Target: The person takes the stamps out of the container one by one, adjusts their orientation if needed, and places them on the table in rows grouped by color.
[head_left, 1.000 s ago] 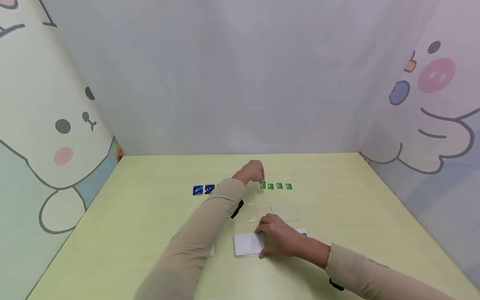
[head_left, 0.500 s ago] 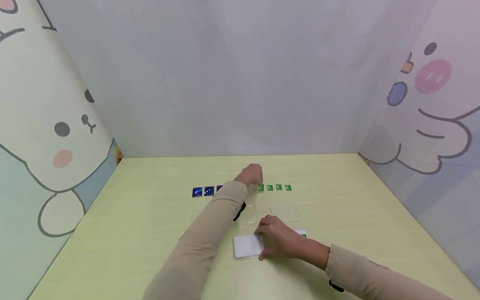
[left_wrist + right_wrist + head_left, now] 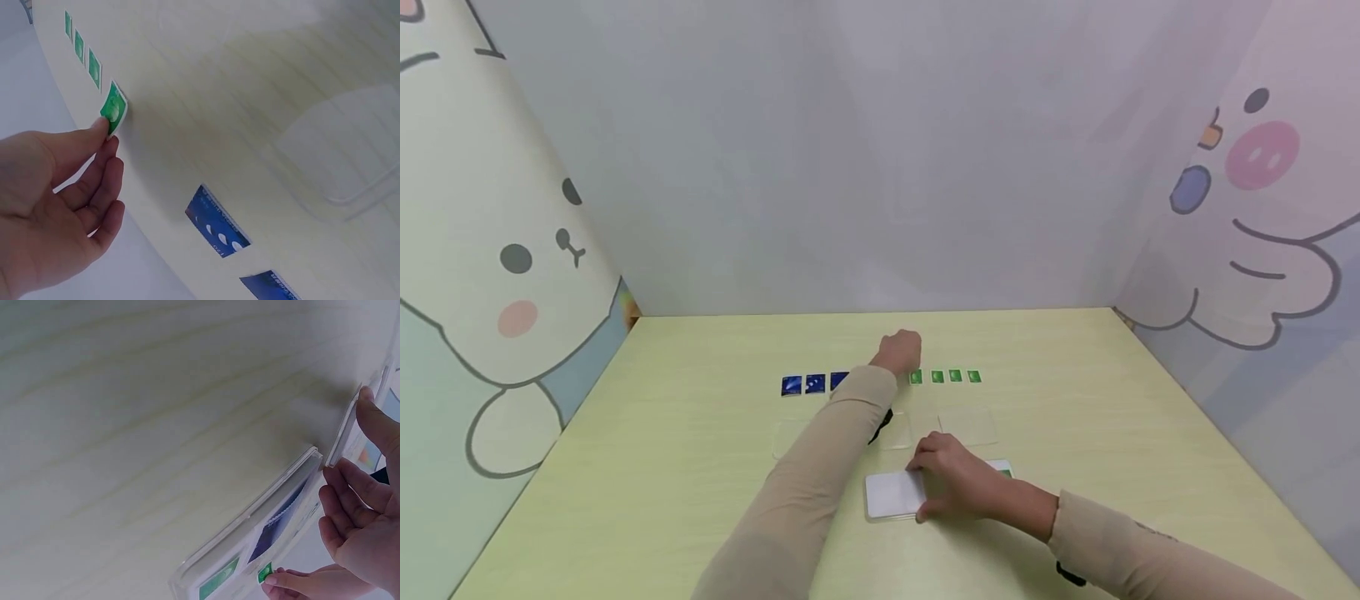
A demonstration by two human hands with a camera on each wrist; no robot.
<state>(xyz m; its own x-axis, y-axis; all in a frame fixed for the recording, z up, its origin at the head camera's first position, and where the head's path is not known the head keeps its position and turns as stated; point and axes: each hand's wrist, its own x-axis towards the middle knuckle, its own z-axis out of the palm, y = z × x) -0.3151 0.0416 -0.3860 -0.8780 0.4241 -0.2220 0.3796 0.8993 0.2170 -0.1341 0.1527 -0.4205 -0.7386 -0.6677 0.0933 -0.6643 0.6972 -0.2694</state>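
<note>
My left hand [image 3: 900, 352] pinches a small green postage stamp [image 3: 115, 107] between thumb and forefinger. In the left wrist view the stamp is tilted, one corner close to the tabletop. Right of it in the head view lies a row of similar green stamps [image 3: 955, 376]; blue stamps [image 3: 816, 383] lie to the left, partly hidden by my left sleeve. Nearer me, my right hand [image 3: 953, 477] grips a flat clear case with a white card [image 3: 891, 495] by its opposite edges. Another clear case [image 3: 250, 515], containing a blue and a green stamp, shows in the right wrist view.
Transparent sleeves [image 3: 967, 427] lie between the stamp row and the gripped case. A white card with a green patch [image 3: 1002, 468] peeks out behind my right hand. The pale wood-grain table [image 3: 1090, 433] ends at printed fabric walls [image 3: 880, 167].
The left hand has shifted slightly left with the green stamp, widening the gap to the other green stamps. The right hand keeps its grip on the case.
</note>
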